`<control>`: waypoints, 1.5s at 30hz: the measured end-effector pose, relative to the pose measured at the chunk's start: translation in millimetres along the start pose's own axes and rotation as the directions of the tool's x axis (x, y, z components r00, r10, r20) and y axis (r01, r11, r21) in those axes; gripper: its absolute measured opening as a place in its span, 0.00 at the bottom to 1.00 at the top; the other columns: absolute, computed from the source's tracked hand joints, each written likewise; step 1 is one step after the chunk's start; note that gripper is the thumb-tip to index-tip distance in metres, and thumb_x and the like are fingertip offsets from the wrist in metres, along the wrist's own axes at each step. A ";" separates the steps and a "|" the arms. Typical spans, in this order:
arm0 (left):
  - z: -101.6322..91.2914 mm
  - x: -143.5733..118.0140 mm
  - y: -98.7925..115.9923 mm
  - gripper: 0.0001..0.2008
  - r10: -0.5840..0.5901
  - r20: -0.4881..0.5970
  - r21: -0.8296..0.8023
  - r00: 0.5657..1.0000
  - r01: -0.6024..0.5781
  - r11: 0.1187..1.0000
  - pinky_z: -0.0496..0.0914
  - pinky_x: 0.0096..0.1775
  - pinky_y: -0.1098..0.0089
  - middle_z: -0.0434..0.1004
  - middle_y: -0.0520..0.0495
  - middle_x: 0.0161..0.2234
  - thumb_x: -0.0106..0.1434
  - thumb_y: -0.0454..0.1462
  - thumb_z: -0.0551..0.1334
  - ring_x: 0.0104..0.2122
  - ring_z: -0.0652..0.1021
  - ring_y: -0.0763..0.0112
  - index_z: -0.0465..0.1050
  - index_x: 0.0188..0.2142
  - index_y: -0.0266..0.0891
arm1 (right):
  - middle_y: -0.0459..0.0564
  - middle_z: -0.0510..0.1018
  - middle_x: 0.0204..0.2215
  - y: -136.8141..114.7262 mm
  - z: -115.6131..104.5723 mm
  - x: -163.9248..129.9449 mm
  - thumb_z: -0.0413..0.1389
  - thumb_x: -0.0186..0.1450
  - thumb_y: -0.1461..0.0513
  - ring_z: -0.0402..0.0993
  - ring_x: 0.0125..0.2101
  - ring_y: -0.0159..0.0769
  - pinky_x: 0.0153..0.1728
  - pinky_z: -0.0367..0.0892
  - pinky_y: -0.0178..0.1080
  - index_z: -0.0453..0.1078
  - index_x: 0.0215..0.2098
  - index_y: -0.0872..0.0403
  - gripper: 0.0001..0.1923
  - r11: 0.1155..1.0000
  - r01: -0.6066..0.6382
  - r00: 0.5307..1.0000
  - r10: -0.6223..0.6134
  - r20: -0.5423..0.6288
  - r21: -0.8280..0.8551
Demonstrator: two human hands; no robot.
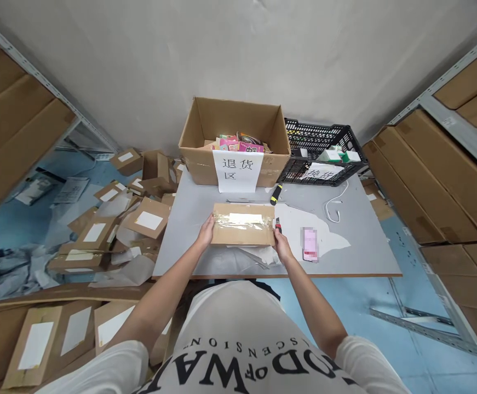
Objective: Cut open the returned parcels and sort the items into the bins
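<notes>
Fingers of the left hand (206, 232) clasped the short left edge of a flat, taped cardboard parcel (243, 224) lying on the counter (357, 246); the right hand (281, 244) pinched its right edge beside a small cutter (278, 223). It looked light and stiff, its tape slick, best held by the ends.

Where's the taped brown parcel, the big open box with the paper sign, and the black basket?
taped brown parcel (243, 232), head view, front face.
big open box (197, 164), head view, front wall.
black basket (304, 131), head view, back wall.
</notes>
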State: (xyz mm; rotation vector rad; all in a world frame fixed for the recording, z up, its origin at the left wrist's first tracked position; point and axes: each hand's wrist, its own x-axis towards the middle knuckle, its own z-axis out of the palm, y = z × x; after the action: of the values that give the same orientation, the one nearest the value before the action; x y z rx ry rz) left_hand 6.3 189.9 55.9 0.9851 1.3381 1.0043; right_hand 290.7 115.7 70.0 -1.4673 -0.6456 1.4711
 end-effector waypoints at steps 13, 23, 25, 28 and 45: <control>-22.3 -46.2 -13.1 0.45 0.226 0.048 0.256 0.973 -0.231 0.939 0.51 0.62 0.59 0.46 0.39 0.66 0.54 0.48 0.65 0.63 0.54 0.58 0.43 0.65 0.40 | 0.53 0.59 0.61 45.1 -29.3 -10.1 0.53 0.57 0.42 0.53 0.62 0.44 0.60 0.51 0.49 0.57 0.62 0.51 0.39 0.931 0.259 0.966 -0.256 0.046 -0.258; -30.0 -39.7 -71.8 0.29 0.051 0.136 0.220 0.989 -0.081 0.972 0.61 0.55 0.54 0.77 0.39 0.45 0.45 0.53 0.66 0.50 0.72 0.53 0.73 0.42 0.37 | 0.52 0.73 0.51 43.0 -23.8 7.0 0.59 0.55 0.58 0.65 0.55 0.45 0.56 0.56 0.50 0.67 0.53 0.51 0.27 0.806 0.262 0.963 -0.179 0.203 -0.530; -30.8 -39.8 -72.3 0.26 0.068 0.132 0.243 0.989 -0.098 0.965 0.63 0.53 0.55 0.78 0.39 0.43 0.46 0.54 0.65 0.48 0.74 0.53 0.74 0.39 0.38 | 0.52 0.76 0.48 42.3 -21.6 7.5 0.58 0.56 0.58 0.68 0.52 0.46 0.55 0.58 0.49 0.69 0.50 0.52 0.23 0.810 0.256 0.965 -0.184 0.186 -0.528; -33.7 -43.8 -60.5 0.26 0.055 0.122 0.276 0.991 -0.087 0.957 0.66 0.50 0.58 0.78 0.40 0.42 0.47 0.53 0.65 0.45 0.76 0.55 0.73 0.39 0.38 | 0.52 0.78 0.43 33.5 -20.7 4.1 0.58 0.56 0.57 0.71 0.47 0.45 0.50 0.63 0.46 0.71 0.45 0.53 0.19 0.794 0.279 0.958 -0.193 0.211 -0.540; -20.7 -4.9 -0.4 0.22 0.002 -0.070 0.352 0.998 0.023 0.936 0.70 0.41 0.65 0.81 0.44 0.33 0.52 0.49 0.64 0.40 0.78 0.56 0.77 0.41 0.37 | 0.53 0.78 0.24 -28.6 0.6 44.8 0.49 0.61 0.46 0.73 0.31 0.42 0.34 0.61 0.37 0.70 0.19 0.51 0.23 0.512 0.168 0.971 -0.232 0.053 -0.842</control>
State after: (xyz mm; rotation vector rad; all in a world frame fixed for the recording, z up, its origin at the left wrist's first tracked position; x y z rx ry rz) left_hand -14.3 184.8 56.9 1.2168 1.6169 0.8095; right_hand 303.5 167.1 73.8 -2.0513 -1.5957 0.8990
